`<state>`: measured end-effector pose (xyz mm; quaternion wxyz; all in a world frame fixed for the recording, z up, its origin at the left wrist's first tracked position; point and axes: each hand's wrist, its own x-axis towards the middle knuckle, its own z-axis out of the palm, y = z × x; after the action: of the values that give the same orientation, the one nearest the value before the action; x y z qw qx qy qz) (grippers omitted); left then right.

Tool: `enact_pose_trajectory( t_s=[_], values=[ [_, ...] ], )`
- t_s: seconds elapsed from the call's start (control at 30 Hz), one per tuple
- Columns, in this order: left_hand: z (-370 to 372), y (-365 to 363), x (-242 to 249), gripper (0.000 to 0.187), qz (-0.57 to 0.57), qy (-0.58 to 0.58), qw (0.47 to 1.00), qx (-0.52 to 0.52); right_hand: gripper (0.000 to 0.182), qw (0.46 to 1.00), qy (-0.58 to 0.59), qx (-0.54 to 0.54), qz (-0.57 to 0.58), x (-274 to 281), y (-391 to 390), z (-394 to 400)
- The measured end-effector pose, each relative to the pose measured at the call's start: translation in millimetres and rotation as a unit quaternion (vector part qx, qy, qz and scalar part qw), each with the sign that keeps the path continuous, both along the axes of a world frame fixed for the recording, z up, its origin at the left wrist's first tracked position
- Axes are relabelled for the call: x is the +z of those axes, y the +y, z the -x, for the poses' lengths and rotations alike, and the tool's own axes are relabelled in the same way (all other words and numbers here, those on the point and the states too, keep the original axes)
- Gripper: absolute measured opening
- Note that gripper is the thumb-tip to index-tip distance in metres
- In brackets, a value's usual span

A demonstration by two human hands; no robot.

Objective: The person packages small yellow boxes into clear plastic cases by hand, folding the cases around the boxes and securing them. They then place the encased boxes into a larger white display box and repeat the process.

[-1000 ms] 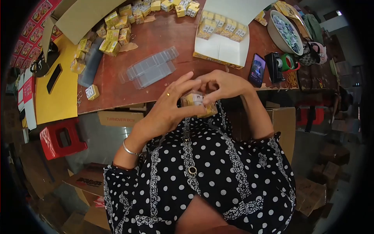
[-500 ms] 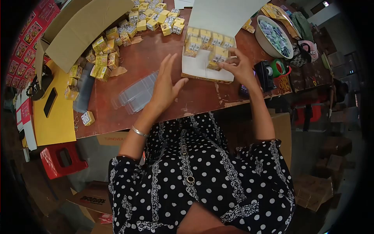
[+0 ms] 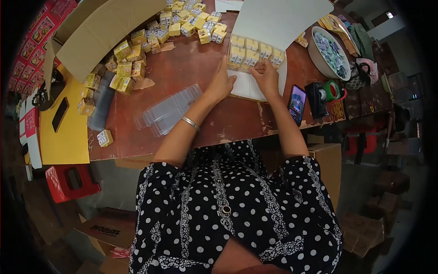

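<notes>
Two hands at the white carton (image 3: 248, 86) — far side of the table (image 3: 191, 73)
Left hand (image 3: 222, 84) rests flat on its near-left edge, holding nothing; right hand (image 3: 266, 78) presses fingertips on packed yellow boxes (image 3: 253, 51); clear sleeves (image 3: 169, 109) lie left

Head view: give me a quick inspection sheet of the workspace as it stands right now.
Surface: worn red-brown table, yellow sheet at its left end.
Job's things: small yellow boxes in rows inside a white open carton.
Clutter: loose yellow boxes, clear plastic sleeves, phone, tape rolls, bowl of packets.
Hands: left hand and right hand rest at the rows' front edge.
Cables: nothing seen.
Surroundings: cardboard cartons, red stool.
</notes>
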<state>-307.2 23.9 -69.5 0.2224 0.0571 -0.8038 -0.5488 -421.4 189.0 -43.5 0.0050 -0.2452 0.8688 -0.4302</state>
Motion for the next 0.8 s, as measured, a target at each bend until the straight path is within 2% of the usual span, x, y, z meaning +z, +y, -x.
enact_pose_trajectory(
  t_s=[0.1,0.17,0.2,0.27,0.3,0.37,0.5,0.57,0.6,0.67,0.8],
  values=[
    [-25.5,-11.9,17.5,0.089,0.008,-0.034,0.999,0.006,0.047,0.999,0.015,0.029,0.030,13.9,13.9,-4.5],
    [-70.1,-35.5,52.9,0.088,0.117,-0.009,0.992,0.048,0.048,0.997,0.073,-0.013,0.009,19.3,37.1,-2.3],
    [-91.9,-53.1,61.6,0.088,0.118,-0.015,0.991,0.055,0.046,0.997,0.061,-0.020,0.041,32.7,45.0,-13.4],
    [-138.8,-89.7,68.2,0.080,0.244,-0.174,0.954,0.029,0.045,0.996,0.043,-0.021,0.071,57.5,56.0,-41.5],
    [-156.8,-100.9,65.4,0.080,0.244,-0.180,0.952,0.035,0.041,0.996,0.019,0.001,0.091,65.1,58.9,-53.2],
    [-184.5,-116.0,60.8,0.067,0.298,-0.278,0.912,0.052,0.038,0.993,-0.007,0.028,0.114,77.6,57.7,-74.3],
    [-199.3,-129.3,53.9,0.058,0.298,-0.267,0.914,0.064,0.031,0.987,-0.057,0.078,0.129,88.1,25.6,-119.6],
    [-197.8,-130.2,54.0,0.045,0.227,-0.257,0.933,0.107,0.026,0.978,-0.069,0.117,0.159,85.3,9.5,-133.9],
    [-199.0,-127.6,55.0,0.045,0.226,-0.254,0.934,0.110,0.026,0.975,-0.085,0.141,0.150,84.3,2.1,-141.5],
    [-203.1,-118.5,56.5,0.030,0.112,-0.144,0.964,0.193,0.027,0.960,-0.102,0.205,0.161,80.9,-15.7,-159.0],
    [-222.7,-92.7,75.7,0.020,0.111,-0.065,0.977,0.171,0.029,0.938,-0.159,0.269,0.153,88.0,-48.5,-194.6]
  ],
)
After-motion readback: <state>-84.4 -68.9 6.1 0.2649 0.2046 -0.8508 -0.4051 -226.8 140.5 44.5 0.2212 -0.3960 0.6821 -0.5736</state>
